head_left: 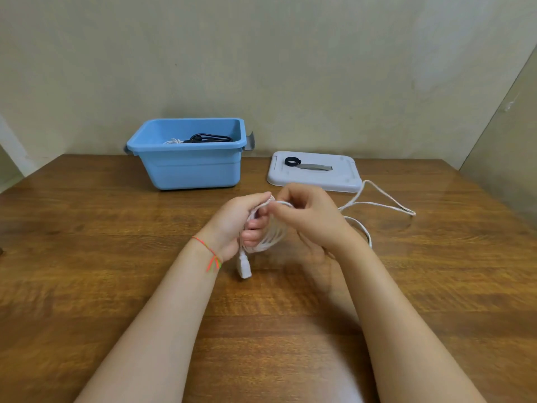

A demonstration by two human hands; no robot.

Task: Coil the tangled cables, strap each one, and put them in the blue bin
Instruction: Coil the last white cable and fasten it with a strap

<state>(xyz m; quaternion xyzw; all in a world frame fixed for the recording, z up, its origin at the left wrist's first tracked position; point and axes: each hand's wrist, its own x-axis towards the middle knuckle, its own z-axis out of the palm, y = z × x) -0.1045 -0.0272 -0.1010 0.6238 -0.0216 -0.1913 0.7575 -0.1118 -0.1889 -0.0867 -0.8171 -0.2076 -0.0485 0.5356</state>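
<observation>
Both bare forearms reach in from the bottom edge and converge toward the middle of the view, the left from about 7 o'clock, the right from about 5 o'clock. The left hand (235, 225) is held palm toward the right, its fingers curled and gripping a bundle of loops of the white cable (268, 238); the curled fingertips (252, 238) show at the inner side. A thin red-orange thread bracelet (209, 253) circles the left wrist. The right hand (305, 216) sits just beside the left at its 3 o'clock, back of the hand upward, fingers bent, thumb and forefinger pinching the cable strand at the top of the bundle. The two hands nearly touch.
</observation>
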